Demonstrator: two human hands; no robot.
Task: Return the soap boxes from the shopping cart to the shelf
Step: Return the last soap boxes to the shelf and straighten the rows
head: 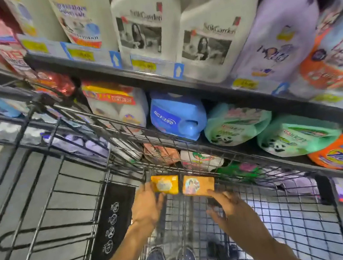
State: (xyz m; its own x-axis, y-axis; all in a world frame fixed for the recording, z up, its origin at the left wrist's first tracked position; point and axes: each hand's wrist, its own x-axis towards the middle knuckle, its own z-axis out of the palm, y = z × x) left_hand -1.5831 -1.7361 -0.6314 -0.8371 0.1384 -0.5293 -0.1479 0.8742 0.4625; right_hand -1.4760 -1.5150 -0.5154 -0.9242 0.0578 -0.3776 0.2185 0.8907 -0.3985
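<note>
- Down in the head view, the left hand [147,204] has its grip curled around the lower left edge of the yellow soap box [165,182], thumb on its face.
- Just beside it, the orange soap box [198,184] is pinched at its lower right corner by the right hand [229,207].
- Both boxes sit side by side, nearly touching, inside the shopping cart [68,115] just under its wire rim.
- Beyond that rim the shelf [181,87] edge runs close, packed with detergent bags and jugs.
</note>
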